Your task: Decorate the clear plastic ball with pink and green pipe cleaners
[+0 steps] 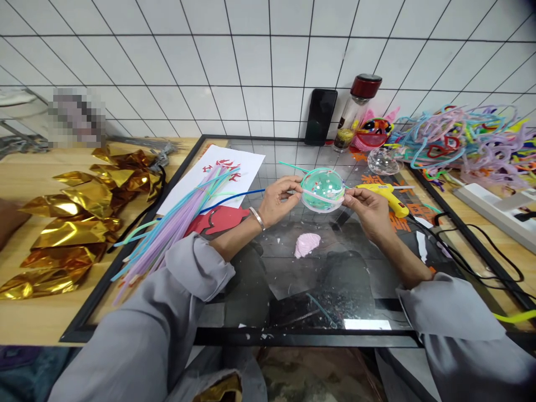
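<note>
Above the glass board, my left hand (pixel 281 200) and my right hand (pixel 368 209) face each other across a clear round ball with green inside (pixel 322 187). A pale pink pipe cleaner (pixel 320 197) runs across the front of the ball, and each hand pinches it near one end. Whether the fingers also press on the ball I cannot tell. A green stem (pixel 293 166) sticks out behind the ball at upper left. Below the ball a crumpled pink piece (pixel 307 244) lies on the glass. Close behind my right hand is a yellow glue gun (pixel 387 198).
Pastel pipe cleaners (pixel 176 223) lie left on white paper (pixel 247 157) and red cutouts (pixel 218 219). Gold foil pieces (pixel 71 229) sit farther left. At the back stand a phone (pixel 321 116), a bottle (pixel 355 111) and a pink figure (pixel 372 131). A power strip (pixel 498 212) and cables lie right.
</note>
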A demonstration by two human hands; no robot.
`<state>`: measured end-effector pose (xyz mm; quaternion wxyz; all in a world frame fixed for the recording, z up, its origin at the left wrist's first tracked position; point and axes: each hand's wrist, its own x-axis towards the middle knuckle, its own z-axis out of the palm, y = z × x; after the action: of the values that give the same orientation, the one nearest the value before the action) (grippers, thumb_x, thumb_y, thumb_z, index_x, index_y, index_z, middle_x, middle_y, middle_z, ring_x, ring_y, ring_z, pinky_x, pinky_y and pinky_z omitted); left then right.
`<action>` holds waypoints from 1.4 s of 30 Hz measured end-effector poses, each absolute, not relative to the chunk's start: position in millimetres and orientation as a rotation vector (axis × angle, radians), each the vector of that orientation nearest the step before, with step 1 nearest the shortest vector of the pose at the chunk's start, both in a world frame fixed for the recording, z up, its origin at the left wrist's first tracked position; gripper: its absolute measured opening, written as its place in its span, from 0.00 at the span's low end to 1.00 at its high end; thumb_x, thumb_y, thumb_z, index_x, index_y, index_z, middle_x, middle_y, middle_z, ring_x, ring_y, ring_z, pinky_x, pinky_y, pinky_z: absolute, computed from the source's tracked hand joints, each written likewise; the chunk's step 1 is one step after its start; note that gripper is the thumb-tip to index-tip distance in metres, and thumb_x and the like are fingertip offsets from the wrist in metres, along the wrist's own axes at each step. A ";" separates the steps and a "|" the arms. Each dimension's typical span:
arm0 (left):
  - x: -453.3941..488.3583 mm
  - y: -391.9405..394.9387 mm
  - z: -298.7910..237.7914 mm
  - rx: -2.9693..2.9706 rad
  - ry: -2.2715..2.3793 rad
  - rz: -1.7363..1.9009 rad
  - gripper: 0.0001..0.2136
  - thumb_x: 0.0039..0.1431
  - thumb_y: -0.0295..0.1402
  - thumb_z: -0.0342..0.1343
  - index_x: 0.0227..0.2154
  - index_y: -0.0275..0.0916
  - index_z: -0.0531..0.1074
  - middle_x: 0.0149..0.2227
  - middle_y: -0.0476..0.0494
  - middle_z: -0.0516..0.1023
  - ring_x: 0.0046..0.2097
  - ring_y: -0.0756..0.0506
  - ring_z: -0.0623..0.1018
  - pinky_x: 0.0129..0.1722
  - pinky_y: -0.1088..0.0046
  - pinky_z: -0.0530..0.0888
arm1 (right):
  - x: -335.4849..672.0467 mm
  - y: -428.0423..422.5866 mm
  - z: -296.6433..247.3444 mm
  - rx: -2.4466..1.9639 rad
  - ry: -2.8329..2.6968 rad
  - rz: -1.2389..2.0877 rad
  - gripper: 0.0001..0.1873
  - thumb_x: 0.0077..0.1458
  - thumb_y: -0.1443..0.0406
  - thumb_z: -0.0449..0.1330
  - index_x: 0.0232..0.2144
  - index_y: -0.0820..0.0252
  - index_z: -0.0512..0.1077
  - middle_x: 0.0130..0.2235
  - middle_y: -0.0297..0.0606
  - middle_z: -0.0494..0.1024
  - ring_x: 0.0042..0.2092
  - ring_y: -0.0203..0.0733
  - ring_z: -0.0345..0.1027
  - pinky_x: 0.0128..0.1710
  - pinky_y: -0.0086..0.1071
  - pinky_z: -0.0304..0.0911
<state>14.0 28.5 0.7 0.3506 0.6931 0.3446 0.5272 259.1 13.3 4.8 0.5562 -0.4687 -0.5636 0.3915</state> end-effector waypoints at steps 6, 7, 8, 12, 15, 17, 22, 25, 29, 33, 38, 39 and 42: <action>13.1 34.7 -1.4 1.775 0.898 1.395 0.09 0.54 0.37 0.62 0.29 0.35 0.77 0.46 0.37 0.77 0.49 0.43 0.77 0.43 0.69 0.76 | 258.9 12.1 5.6 -1.096 -1.295 0.966 0.20 0.38 0.49 0.72 0.27 0.55 0.76 0.29 0.33 0.78 0.32 0.41 0.73 0.45 0.46 0.74; 12.8 36.0 -2.0 1.765 0.895 1.397 0.09 0.54 0.37 0.62 0.28 0.35 0.77 0.45 0.37 0.78 0.48 0.43 0.77 0.43 0.69 0.75 | 259.0 12.0 5.7 -1.089 -1.290 0.972 0.20 0.38 0.49 0.72 0.27 0.55 0.76 0.29 0.33 0.78 0.32 0.41 0.73 0.46 0.46 0.73; 12.4 37.0 -2.4 1.755 0.892 1.397 0.08 0.53 0.37 0.63 0.28 0.36 0.77 0.45 0.38 0.78 0.48 0.43 0.77 0.44 0.68 0.75 | 259.0 12.0 5.6 -1.082 -1.289 0.976 0.20 0.38 0.49 0.72 0.27 0.55 0.77 0.30 0.34 0.79 0.33 0.41 0.73 0.46 0.46 0.73; 10.7 39.0 -2.4 1.740 0.871 1.391 0.08 0.52 0.36 0.64 0.26 0.37 0.77 0.42 0.41 0.79 0.47 0.45 0.77 0.49 0.66 0.74 | 259.2 12.9 4.0 -1.060 -1.266 0.965 0.18 0.40 0.51 0.72 0.27 0.56 0.77 0.30 0.34 0.79 0.32 0.40 0.73 0.44 0.43 0.73; 9.9 39.8 -2.3 1.711 0.857 1.384 0.07 0.51 0.36 0.65 0.25 0.37 0.77 0.40 0.41 0.79 0.47 0.45 0.77 0.51 0.65 0.73 | 259.2 13.5 2.4 -1.073 -1.253 0.944 0.17 0.39 0.52 0.72 0.26 0.57 0.77 0.29 0.34 0.79 0.32 0.40 0.73 0.43 0.42 0.73; 9.6 40.7 -2.9 1.662 0.836 1.368 0.08 0.50 0.35 0.66 0.26 0.36 0.76 0.40 0.42 0.79 0.47 0.45 0.77 0.51 0.65 0.73 | 259.4 13.5 1.5 -1.076 -1.245 0.944 0.16 0.40 0.53 0.72 0.25 0.57 0.77 0.30 0.34 0.80 0.32 0.40 0.73 0.43 0.41 0.73; 8.4 42.1 -4.9 1.480 0.770 1.306 0.12 0.45 0.35 0.69 0.32 0.37 0.76 0.40 0.44 0.79 0.41 0.47 0.78 0.45 0.66 0.76 | 262.4 13.1 1.1 -1.063 -1.210 1.058 0.15 0.39 0.54 0.73 0.24 0.56 0.77 0.29 0.34 0.80 0.32 0.38 0.73 0.42 0.39 0.72; 7.4 40.8 -4.2 1.474 0.773 1.261 0.15 0.46 0.35 0.69 0.37 0.37 0.78 0.40 0.44 0.80 0.41 0.47 0.79 0.46 0.65 0.77 | 263.8 12.9 3.8 -1.045 -1.180 1.135 0.17 0.35 0.55 0.75 0.25 0.56 0.76 0.29 0.33 0.80 0.32 0.38 0.74 0.44 0.39 0.72; 6.9 38.4 -1.4 1.542 0.725 1.249 0.17 0.48 0.37 0.69 0.42 0.40 0.79 0.45 0.43 0.79 0.44 0.46 0.79 0.49 0.64 0.77 | 262.4 11.3 10.4 -1.012 -1.158 1.270 0.23 0.33 0.53 0.76 0.33 0.53 0.78 0.36 0.36 0.83 0.40 0.43 0.76 0.49 0.42 0.71; 6.1 38.2 -0.4 1.605 0.689 1.275 0.15 0.51 0.38 0.68 0.43 0.42 0.80 0.46 0.42 0.78 0.47 0.45 0.78 0.51 0.64 0.77 | 262.2 10.0 14.7 -0.988 -1.206 1.365 0.22 0.33 0.53 0.76 0.33 0.52 0.78 0.38 0.35 0.83 0.43 0.44 0.76 0.52 0.42 0.69; 4.4 39.5 -1.9 1.589 0.682 1.264 0.15 0.50 0.37 0.68 0.42 0.43 0.81 0.48 0.42 0.79 0.48 0.45 0.79 0.52 0.64 0.76 | 266.1 11.3 12.3 -0.988 -1.204 1.365 0.23 0.33 0.56 0.76 0.34 0.53 0.77 0.37 0.34 0.82 0.41 0.41 0.75 0.49 0.38 0.69; 4.0 39.7 -2.2 1.568 0.680 1.248 0.16 0.50 0.37 0.69 0.42 0.42 0.80 0.49 0.42 0.79 0.48 0.45 0.79 0.53 0.64 0.76 | 266.6 11.7 11.2 -0.985 -1.194 1.362 0.23 0.32 0.56 0.77 0.33 0.54 0.76 0.37 0.34 0.82 0.41 0.40 0.75 0.48 0.38 0.69; 2.7 40.0 -3.1 1.510 0.701 1.186 0.18 0.49 0.38 0.69 0.43 0.40 0.79 0.50 0.41 0.79 0.46 0.44 0.80 0.50 0.62 0.78 | 266.7 12.2 8.5 -0.976 -1.173 1.366 0.24 0.32 0.57 0.77 0.33 0.55 0.76 0.35 0.34 0.81 0.39 0.38 0.74 0.46 0.37 0.69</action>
<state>2.7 40.0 -3.1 0.5214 0.6303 0.2927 0.4951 266.7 12.2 8.5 0.5198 -0.4071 -0.4892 0.5699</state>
